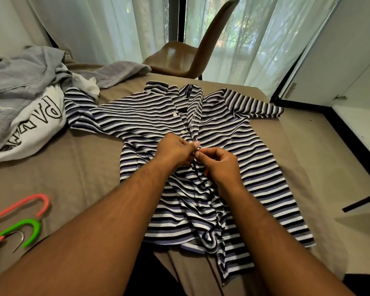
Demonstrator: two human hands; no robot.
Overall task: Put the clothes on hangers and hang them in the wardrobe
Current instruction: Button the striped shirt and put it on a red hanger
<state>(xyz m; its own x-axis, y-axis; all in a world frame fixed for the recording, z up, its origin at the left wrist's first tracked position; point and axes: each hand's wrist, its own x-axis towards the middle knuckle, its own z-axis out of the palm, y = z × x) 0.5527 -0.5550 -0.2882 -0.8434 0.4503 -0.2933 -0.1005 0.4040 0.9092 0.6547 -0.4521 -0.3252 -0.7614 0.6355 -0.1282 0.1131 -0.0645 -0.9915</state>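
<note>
Hangers (36,228), pink and green, lie at left on bed (73,167); grey and white clothes (24,99) heaped behind. Shirt (233,150), striped, spread flat mid-bed. Left hand (175,149) and right hand (220,163), fingers curled, both pinch its front placket. Wardrobe door (340,60) at right.

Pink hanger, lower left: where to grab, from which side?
Its hook, pinched from above on the right: the pink hanger lies flat on the bed, hook curve uncovered, just beyond the green hanger; its body runs out of frame.
</note>
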